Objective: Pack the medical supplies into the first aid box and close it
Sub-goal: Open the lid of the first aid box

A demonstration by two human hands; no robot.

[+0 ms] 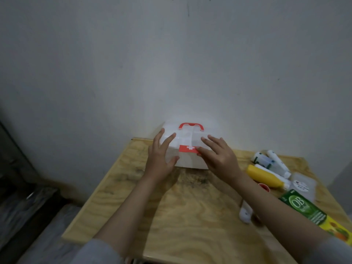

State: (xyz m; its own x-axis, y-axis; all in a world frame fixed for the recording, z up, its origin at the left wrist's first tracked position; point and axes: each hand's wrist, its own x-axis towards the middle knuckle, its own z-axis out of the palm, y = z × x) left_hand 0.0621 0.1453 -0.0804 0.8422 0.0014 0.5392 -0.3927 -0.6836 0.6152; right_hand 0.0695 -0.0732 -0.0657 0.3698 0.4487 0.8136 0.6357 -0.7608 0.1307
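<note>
A white translucent first aid box [187,161] with a red handle [191,125] and a red latch bearing a white cross [188,149] stands at the far edge of the wooden table [190,216], against the wall. Its lid is down. My left hand [161,155] rests on the box's left side with fingers spread. My right hand [217,153] lies on the right side of the lid, its thumb touching the red latch. Supplies lie to the right: a yellow bottle [264,176], white tubes [272,161], a green box [302,208] and a clear plastic case [302,185].
A small red cap [264,187] and a white object [245,214] lie beside my right forearm. The grey wall [171,63] rises right behind the box. Left of the table the floor is dark and cluttered.
</note>
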